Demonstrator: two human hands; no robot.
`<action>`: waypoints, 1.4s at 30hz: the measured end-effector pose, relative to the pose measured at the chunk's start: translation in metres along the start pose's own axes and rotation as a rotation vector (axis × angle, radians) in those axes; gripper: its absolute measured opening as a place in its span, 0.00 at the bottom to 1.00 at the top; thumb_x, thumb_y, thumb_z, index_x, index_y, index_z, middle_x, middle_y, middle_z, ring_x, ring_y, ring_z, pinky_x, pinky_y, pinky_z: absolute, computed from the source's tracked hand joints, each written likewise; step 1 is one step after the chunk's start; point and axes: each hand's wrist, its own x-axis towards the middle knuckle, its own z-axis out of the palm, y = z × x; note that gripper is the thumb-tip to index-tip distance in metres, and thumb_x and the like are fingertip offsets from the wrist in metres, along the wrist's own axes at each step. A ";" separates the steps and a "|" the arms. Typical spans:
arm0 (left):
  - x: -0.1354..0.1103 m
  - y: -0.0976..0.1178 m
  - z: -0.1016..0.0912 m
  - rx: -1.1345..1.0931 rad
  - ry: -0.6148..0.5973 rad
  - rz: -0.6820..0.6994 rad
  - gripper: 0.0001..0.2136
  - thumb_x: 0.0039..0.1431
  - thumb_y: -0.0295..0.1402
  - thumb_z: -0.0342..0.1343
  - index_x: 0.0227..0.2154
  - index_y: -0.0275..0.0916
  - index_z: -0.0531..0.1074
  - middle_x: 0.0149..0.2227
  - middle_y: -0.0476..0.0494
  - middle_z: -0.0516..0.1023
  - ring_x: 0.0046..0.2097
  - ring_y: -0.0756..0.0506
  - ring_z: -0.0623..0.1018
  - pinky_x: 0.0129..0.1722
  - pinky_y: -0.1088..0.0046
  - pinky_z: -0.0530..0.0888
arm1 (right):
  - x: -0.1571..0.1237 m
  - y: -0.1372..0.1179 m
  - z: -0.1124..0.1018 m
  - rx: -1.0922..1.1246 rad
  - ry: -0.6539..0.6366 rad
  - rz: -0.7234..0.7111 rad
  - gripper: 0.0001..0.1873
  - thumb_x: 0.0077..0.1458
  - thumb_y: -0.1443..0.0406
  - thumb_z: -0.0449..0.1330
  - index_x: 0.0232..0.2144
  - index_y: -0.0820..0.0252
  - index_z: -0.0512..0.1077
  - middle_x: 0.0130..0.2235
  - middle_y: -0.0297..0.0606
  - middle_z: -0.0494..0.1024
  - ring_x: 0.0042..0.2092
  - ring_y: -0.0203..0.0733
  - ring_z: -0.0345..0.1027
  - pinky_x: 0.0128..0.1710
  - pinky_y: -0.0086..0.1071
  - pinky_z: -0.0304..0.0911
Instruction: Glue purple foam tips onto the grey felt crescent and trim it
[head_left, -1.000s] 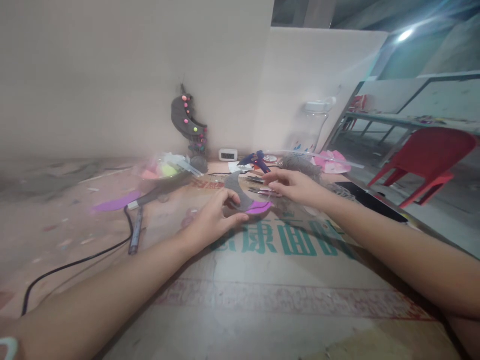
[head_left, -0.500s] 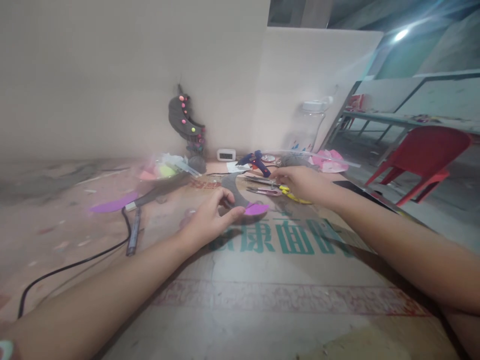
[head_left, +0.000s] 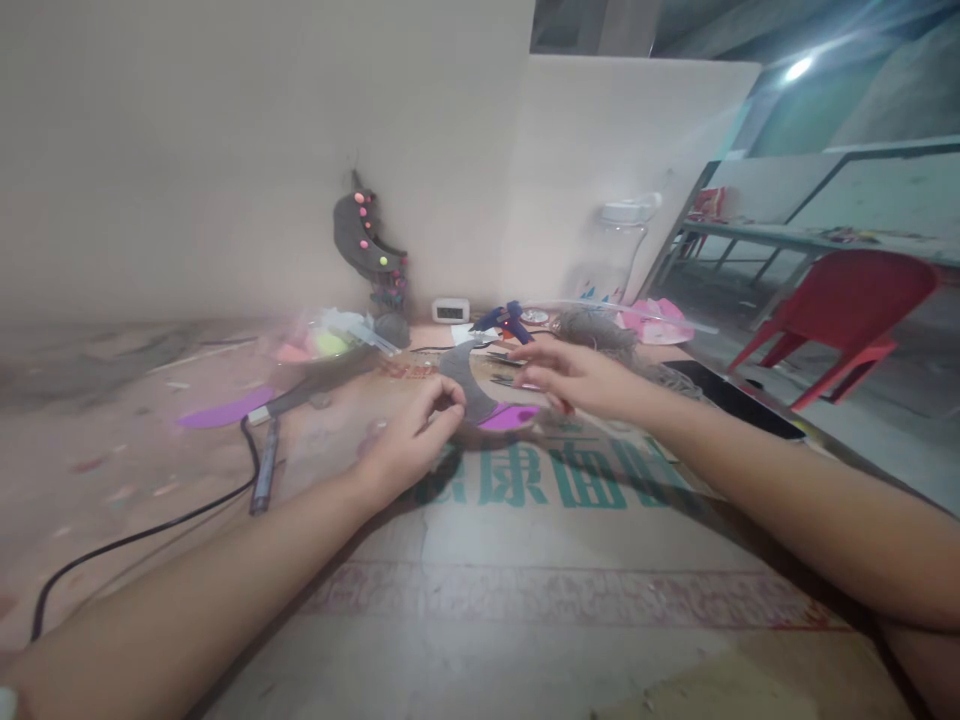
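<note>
My left hand [head_left: 412, 440] is closed in a pinch on the lower end of a grey foam crescent [head_left: 459, 378], which rests over a purple foam piece [head_left: 511, 415] on the printed cardboard [head_left: 570, 540]. Just right of the crescent hovers my right hand [head_left: 574, 378], fingers curled, with a small reddish tip showing under the palm. What it holds is hidden. Scissors [head_left: 504, 380] lie partly covered behind its fingers.
A blue glue gun [head_left: 510, 320], small clock [head_left: 450, 310], water bottle [head_left: 622, 250] and a decorated crescent [head_left: 366, 240] stand by the wall. A tray of pompoms [head_left: 322, 345], another purple piece [head_left: 221, 408] and a corded tool [head_left: 262, 470] lie left. A red chair [head_left: 847, 310] is at the right.
My right hand reached right to the scissors by the yellow handles, then came back left toward the crescent. My left hand kept its pinch on the grey crescent.
</note>
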 end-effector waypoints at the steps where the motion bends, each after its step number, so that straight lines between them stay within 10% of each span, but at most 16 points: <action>1: 0.000 0.000 0.000 0.005 0.004 0.010 0.04 0.63 0.32 0.46 0.34 0.40 0.64 0.34 0.49 0.67 0.38 0.48 0.69 0.39 0.71 0.66 | -0.003 -0.003 0.007 0.022 -0.069 0.011 0.25 0.59 0.56 0.54 0.57 0.56 0.64 0.48 0.42 0.76 0.21 0.27 0.60 0.20 0.26 0.58; 12: 0.007 -0.012 0.006 -0.143 0.084 -0.027 0.16 0.60 0.36 0.53 0.50 0.40 0.62 0.40 0.44 0.72 0.40 0.47 0.73 0.40 0.69 0.71 | -0.005 0.007 0.035 0.048 -0.149 0.063 0.09 0.55 0.61 0.58 0.33 0.60 0.74 0.26 0.32 0.75 0.25 0.33 0.65 0.25 0.27 0.59; 42: 0.003 -0.001 0.002 -0.046 -0.084 -0.107 0.18 0.56 0.40 0.58 0.48 0.41 0.68 0.41 0.44 0.78 0.39 0.46 0.78 0.39 0.68 0.73 | 0.000 0.018 0.015 0.120 -0.273 0.118 0.15 0.55 0.54 0.60 0.33 0.61 0.74 0.23 0.28 0.71 0.21 0.28 0.60 0.19 0.24 0.51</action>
